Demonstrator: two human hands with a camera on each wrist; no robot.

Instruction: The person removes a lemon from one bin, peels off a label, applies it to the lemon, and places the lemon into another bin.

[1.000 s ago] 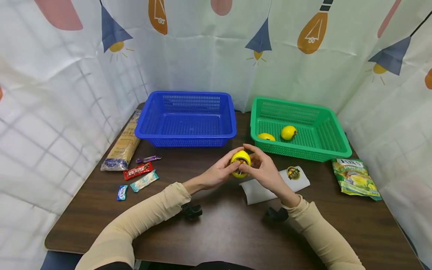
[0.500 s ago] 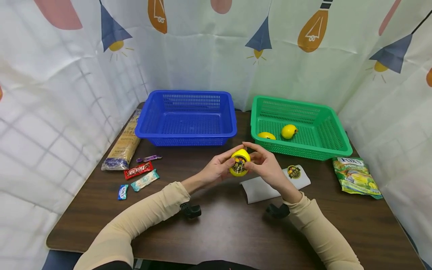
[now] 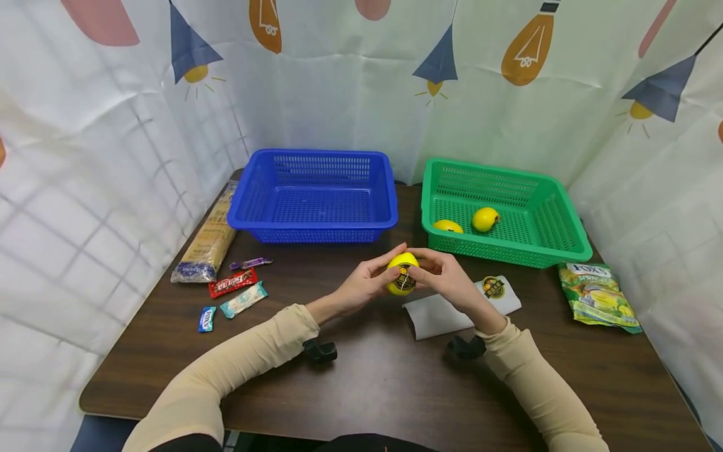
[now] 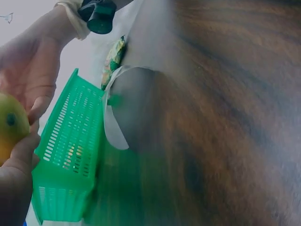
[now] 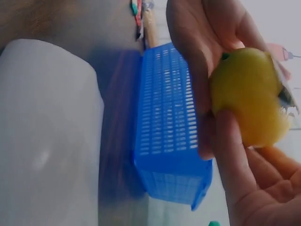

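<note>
In the head view, a yellow fruit [image 3: 403,259] is held up over the middle of the table, its exact kind unclear. A round black label [image 3: 404,282] faces the person on its front. The left hand [image 3: 359,287] grips the fruit from the left, the right hand [image 3: 453,284] from the right, and both thumbs press on the label. The right wrist view shows fingers curled round the fruit [image 5: 249,94], with a loose label edge [image 5: 285,94] at its side. Below the right forearm lies a curled white sheet [image 3: 440,317] bearing another round label [image 3: 493,287].
Behind the hands stand a blue basket [image 3: 313,233] and a green basket [image 3: 508,252]; the green one contains two yellow fruits [image 3: 485,220]. Left are a long plastic-wrapped pack [image 3: 206,242] and several small wrapped sweets [image 3: 233,284]. A Fox's bag [image 3: 599,298] lies right.
Both hands stay at nearly the same spot with the fruit. The thumbs have shifted over the label, and the fruit has turned slightly.
</note>
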